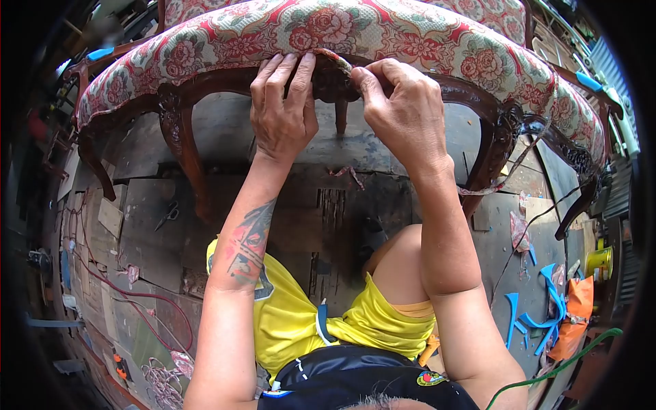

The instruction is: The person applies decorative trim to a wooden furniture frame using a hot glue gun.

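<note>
A sofa covered in floral fabric [424,41] on a dark carved wooden frame [179,133] spans the top of the view. My left hand [283,102] lies with its fingers spread against the fabric's lower edge, above the frame's centre. A narrow strip of patterned trim [333,58] runs along that edge from under my left fingertips to my right hand. My right hand [403,102] pinches the strip's end section between thumb and forefinger. A longer loose strip [523,157] hangs by the right front leg.
Scissors [168,215] lie on the board floor at left, near red cords [164,298]. At right are blue cut pieces [547,318], an orange bag [576,318], a yellow can [599,263] and a green cord [567,362]. A fabric scrap [348,175] lies under the sofa.
</note>
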Demonstrator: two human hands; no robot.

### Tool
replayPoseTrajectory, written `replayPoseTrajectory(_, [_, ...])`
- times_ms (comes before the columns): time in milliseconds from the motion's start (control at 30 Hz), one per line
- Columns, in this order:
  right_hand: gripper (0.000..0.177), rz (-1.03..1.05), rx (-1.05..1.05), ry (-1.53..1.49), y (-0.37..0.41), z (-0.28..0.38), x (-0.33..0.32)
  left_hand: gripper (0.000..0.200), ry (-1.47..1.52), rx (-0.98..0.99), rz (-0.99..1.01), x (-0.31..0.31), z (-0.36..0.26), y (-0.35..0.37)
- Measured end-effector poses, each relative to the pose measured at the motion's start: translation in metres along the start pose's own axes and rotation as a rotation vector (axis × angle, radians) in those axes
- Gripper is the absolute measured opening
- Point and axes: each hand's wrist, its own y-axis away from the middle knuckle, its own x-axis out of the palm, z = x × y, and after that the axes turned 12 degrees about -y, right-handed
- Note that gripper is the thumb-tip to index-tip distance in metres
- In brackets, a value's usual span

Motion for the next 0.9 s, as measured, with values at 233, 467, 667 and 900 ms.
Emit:
replayPoseTrajectory(233, [0.032, 0.253, 0.262, 0.008, -0.002, 0.006, -0.016, 0.037, -0.032, -0.015, 0.004, -0.003, -0.005, -0.002])
replayPoseTrajectory(467, [0.036, 0.354, 0.403, -0.037, -0.004, 0.014, -0.02, 0.036, -0.012, 0.0, 0.008, -0.001, -0.002, -0.002])
replayPoseTrajectory(667, [0.028, 0.217, 0.241, -0.255, 0.0, 0.018, -0.007, 0.038, -0.02, -0.004, -0.018, 0.001, -0.003, -0.002])
replayPoseTrajectory(900, [0.032, 0.012, 0.524, -0.656, 0.0, 0.014, 0.02, 0.038, -0.021, 0.004, 0.003, -0.002, -0.003, -0.002])
